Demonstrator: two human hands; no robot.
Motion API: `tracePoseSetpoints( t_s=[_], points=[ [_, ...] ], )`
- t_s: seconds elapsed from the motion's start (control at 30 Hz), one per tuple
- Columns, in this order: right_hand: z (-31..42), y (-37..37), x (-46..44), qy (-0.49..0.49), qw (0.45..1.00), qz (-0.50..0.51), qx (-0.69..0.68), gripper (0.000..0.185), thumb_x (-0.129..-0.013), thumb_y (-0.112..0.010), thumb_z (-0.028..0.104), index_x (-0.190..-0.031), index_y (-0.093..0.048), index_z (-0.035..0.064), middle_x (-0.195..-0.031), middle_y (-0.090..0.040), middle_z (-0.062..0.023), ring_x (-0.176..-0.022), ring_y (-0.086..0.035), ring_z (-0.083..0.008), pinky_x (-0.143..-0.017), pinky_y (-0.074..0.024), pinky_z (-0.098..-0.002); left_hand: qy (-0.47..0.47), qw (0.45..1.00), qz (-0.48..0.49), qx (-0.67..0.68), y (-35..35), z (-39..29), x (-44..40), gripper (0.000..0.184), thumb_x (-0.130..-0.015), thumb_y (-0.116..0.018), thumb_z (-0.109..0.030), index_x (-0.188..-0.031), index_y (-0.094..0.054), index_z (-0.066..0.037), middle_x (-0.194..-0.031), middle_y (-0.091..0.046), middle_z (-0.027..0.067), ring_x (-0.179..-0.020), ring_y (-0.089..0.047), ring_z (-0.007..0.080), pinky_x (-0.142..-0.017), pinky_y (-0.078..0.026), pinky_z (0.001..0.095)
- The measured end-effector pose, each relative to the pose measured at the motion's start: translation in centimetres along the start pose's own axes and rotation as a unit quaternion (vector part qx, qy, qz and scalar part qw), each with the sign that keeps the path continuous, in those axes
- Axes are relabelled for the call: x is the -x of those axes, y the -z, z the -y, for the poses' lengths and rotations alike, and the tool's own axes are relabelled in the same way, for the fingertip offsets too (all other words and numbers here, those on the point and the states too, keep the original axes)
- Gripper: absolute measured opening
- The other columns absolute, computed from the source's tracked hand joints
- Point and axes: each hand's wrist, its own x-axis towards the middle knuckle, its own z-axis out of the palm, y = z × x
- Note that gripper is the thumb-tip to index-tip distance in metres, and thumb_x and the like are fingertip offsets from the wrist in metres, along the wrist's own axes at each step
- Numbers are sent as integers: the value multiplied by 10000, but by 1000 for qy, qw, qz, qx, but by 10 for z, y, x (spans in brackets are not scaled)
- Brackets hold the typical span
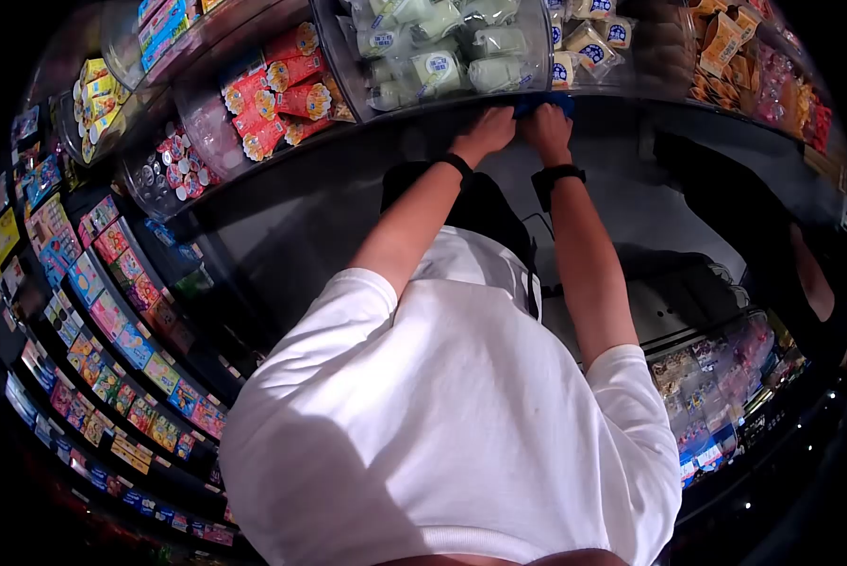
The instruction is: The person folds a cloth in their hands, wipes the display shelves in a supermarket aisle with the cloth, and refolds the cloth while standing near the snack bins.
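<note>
Both my arms reach forward to the front edge of a clear display bin filled with pale green wrapped packets. My left hand is closed, its fingers curled at something dark blue. Beside it, my right hand grips the same bunched blue item, which looks like cloth. Most of the item is hidden by my fingers. The hands are close together, just below the bin's lip. A black band circles each wrist.
Red snack packs fill a bin on the left, with small round cups below. Shelves of colourful boxes run down the left side. White-and-blue packets lie right of the green ones. Another person's arm is at far right.
</note>
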Motion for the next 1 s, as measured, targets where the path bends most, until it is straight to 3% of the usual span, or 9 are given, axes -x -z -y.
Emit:
tracePoseSetpoints(
  t_s=[0.07, 0.17, 0.3, 0.43, 0.5, 0.63, 0.77, 0.87, 1.0],
  points=[
    [14, 5, -4, -31, 999, 41, -5, 340, -767, -651, 382, -860, -731, 65, -991, -705, -138, -993, -653, -316, -888, -477, -487, 32, 998, 46, 7, 25, -3, 8, 193, -893, -547, -169, -891, -556, 24, -899, -604, 279, -915, -556, 490, -748, -438, 554],
    [43, 4, 2, 15, 997, 80, 10, 350, -794, -638, 403, -889, -732, 79, -980, -711, -133, -1006, -652, -312, -881, -481, -476, -5, 998, -57, 9, 49, 17, 29, 252, -925, -545, -210, -1000, -597, 24, -1002, -612, 288, -992, -546, 493, -804, -451, 529],
    [106, -19, 21, 88, 992, 88, -4, 288, -806, -615, 349, -876, -701, 83, -916, -711, -161, -927, -678, -348, -841, -505, -476, 142, 989, 11, -33, 110, 40, 85, 215, -901, -570, -179, -964, -600, 25, -1002, -623, 272, -984, -568, 467, -832, -457, 531],
    [186, -36, 40, 177, 977, 115, -19, 212, -813, -589, 279, -838, -696, 97, -936, -714, -147, -907, -693, -304, -807, -521, -459, 156, 981, -112, -21, 157, 74, 148, 213, -927, -530, -181, -914, -594, 22, -948, -612, 302, -965, -552, 491, -764, -466, 520],
    [226, -57, 49, 209, 971, 109, -29, 222, -796, -568, 242, -885, -716, 103, -919, -717, -149, -893, -702, -305, -762, -541, -439, 239, 959, -142, -54, 186, 82, 178, 213, -932, -525, -184, -911, -598, 14, -951, -621, 294, -941, -563, 490, -841, -455, 532],
    [285, -71, 66, 239, 954, 169, -58, 217, -785, -583, 272, -839, -728, 120, -931, -724, -124, -872, -712, -297, -736, -530, -455, 290, 917, -105, -253, 221, 115, 218, 214, -936, -517, -210, -930, -630, -29, -1002, -663, 208, -1018, -599, 386, -1073, -297, 581],
    [284, -62, 62, 232, 953, 174, -90, 222, -789, -587, 281, -863, -735, 134, -935, -724, -123, -884, -711, -298, -740, -524, -461, 257, 902, -38, -346, 228, 108, 212, 229, -916, -541, -222, -915, -633, -12, -971, -664, 178, -1018, -588, 356, -1024, -375, 513],
    [246, -59, 57, 241, 942, 212, -93, 239, -807, -576, 271, -910, -734, 124, -970, -721, -127, -917, -704, -302, -781, -523, -474, 235, 930, -99, -266, 203, 103, 204, 277, -880, -582, -256, -901, -608, 19, -943, -618, 240, -965, -565, 412, -866, -445, 512],
    [190, -67, 35, 261, 939, 220, -35, 219, -836, -576, 281, -921, -740, 163, -994, -727, -62, -934, -705, -259, -771, -496, -442, 242, 932, -127, -239, 159, 67, 167, 320, -875, -595, -296, -914, -612, 21, -980, -599, 250, -964, -552, 419, -875, -445, 511]
  ],
)
